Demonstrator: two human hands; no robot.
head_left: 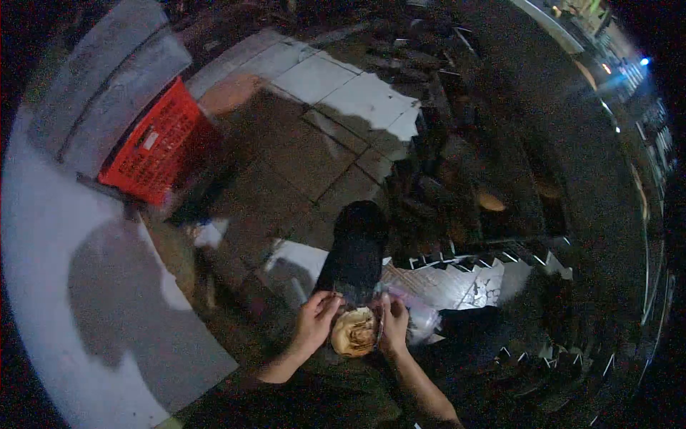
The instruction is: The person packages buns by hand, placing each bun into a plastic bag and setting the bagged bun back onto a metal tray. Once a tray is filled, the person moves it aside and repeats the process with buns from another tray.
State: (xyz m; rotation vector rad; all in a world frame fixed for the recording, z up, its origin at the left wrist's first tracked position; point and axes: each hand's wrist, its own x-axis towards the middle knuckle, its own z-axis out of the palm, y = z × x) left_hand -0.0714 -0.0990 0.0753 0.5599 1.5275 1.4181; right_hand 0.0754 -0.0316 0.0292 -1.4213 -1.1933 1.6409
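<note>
Low in the head view, a round golden-brown bun (354, 333) with a dark swirl on top sits between my two hands. Clear plastic wrap (357, 294) shows at its upper edge, stretched from one hand to the other. My left hand (318, 319) pinches the wrap on the left side, thumb and fingers together. On the opposite side, my right hand (394, 323) grips the wrap with its fingers closed. Just beyond the right hand lies a pale, shiny plastic package (421, 314), partly covered by that hand. A dark trouser leg (354, 247) extends behind the bun.
A red perforated plastic crate (158, 146) stands at the upper left against a pale wall. Floor tiles (314, 154) spread across the middle, much of them in shadow. Dark, cluttered shapes fill the right side, with a bright bluish light (644, 62) at the far upper right.
</note>
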